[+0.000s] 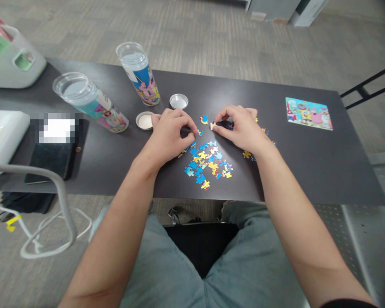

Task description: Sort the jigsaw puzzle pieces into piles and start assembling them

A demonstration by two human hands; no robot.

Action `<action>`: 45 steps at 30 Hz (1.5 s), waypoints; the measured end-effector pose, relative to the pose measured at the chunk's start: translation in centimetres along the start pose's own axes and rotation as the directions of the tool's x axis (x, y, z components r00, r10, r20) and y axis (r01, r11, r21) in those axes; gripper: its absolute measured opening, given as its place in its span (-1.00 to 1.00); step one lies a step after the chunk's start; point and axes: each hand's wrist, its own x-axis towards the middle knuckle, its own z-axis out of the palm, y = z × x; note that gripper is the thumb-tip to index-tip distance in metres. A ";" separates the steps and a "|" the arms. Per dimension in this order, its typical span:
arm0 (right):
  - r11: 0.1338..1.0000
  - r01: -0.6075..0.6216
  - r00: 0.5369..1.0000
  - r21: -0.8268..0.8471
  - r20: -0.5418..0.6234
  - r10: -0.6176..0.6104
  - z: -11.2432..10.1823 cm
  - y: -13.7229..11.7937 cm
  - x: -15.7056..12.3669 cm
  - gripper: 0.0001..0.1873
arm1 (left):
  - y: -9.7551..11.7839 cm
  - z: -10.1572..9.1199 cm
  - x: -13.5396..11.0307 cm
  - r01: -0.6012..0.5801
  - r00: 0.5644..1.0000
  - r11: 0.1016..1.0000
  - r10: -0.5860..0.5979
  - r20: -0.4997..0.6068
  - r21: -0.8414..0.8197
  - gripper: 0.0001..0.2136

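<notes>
My left hand is curled in a pinch, its index fingertip at a small blue and yellow puzzle piece. Between the thumb and index finger of my right hand is a pale puzzle piece, held on edge just above the table. A blue and yellow piece lies alone between the hands, slightly farther back. Nearer to me spreads a loose pile of puzzle pieces in blue, yellow and pink. More pieces lie partly hidden under my right hand and wrist.
On the dark table, a finished-looking cartoon picture lies right. Two clear-topped printed canisters, one nearer and one farther, stand left beside two round lids. A black tablet-like object and white device lie far left.
</notes>
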 end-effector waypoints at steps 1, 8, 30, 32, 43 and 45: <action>1.000 0.002 1.000 0.007 0.003 -0.002 0.0 -0.1 0.0 -0.92 | -0.1 0.1 0.0 -0.001 1.000 1.000 0.001 -0.013 0.012 -0.84; 0.998 0.062 0.997 0.026 0.040 -0.063 -0.9 -0.8 -0.7 -0.82 | -0.3 0.7 0.2 -0.029 0.999 0.994 0.032 -0.026 0.104 -0.72; 0.998 0.034 0.999 -0.049 0.005 -0.034 -0.2 -1.2 -1.1 -0.73 | 0.2 2.1 2.4 -0.001 0.997 0.992 0.011 -0.076 0.125 -0.90; 0.998 0.032 0.999 -0.058 0.021 -0.031 -0.2 -1.2 -1.1 -0.73 | -0.2 1.7 2.4 -0.011 0.998 0.994 0.019 -0.066 0.111 -0.90; 0.995 0.069 0.997 -0.072 0.026 -0.067 -0.1 -1.7 -1.5 -0.60 | -2.6 -1.8 -0.8 -0.068 0.996 0.993 0.072 -0.044 0.092 -0.89; 0.994 0.077 0.997 -0.071 0.033 -0.075 -0.2 -1.7 -1.5 -0.62 | -2.8 -2.0 -1.4 -0.078 0.997 0.992 0.080 -0.015 0.102 -0.89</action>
